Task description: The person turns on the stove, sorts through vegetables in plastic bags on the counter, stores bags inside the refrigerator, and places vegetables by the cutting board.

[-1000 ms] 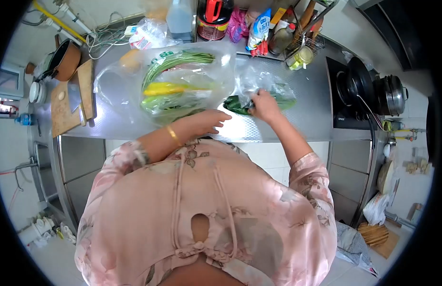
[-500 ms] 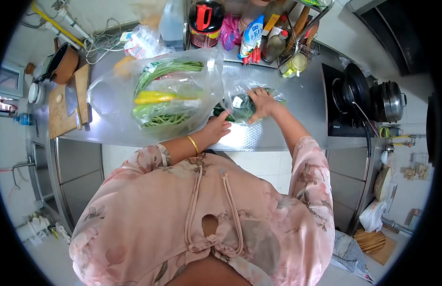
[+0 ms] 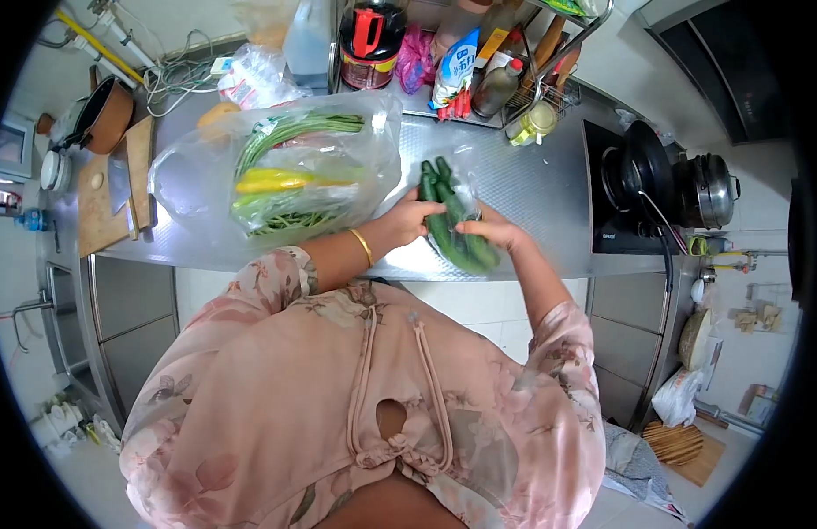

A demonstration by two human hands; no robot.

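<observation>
Cloth of a pink flowery shirt [image 3: 249,379] was nearest, at 7 o'clock from some green cucumbers [image 3: 448,240]. The left hand [image 3: 413,219] was at 9 o'clock, its fingers clamped on the cucumbers. A gold bangle [image 3: 364,247] went round that wrist. The right hand [image 3: 489,227] was at 3 o'clock, its fingers clamped on them too, thumb on top. The cucumbers lay side by side, tips to 11 o'clock, next to the shiny counter's [image 3: 549,203] front edge, with a thin clear bag [image 3: 468,181] around part of them. Near 10 o'clock, a big clear bag [image 3: 192,189] held long beans [image 3: 311,126] and something yellow [image 3: 280,182]. Farther off were a blue and white packet [image 3: 455,70] at 12 o'clock, a black wok [image 3: 648,172] near 3 o'clock, and a chopping board [image 3: 100,220] at 9 o'clock.
</observation>
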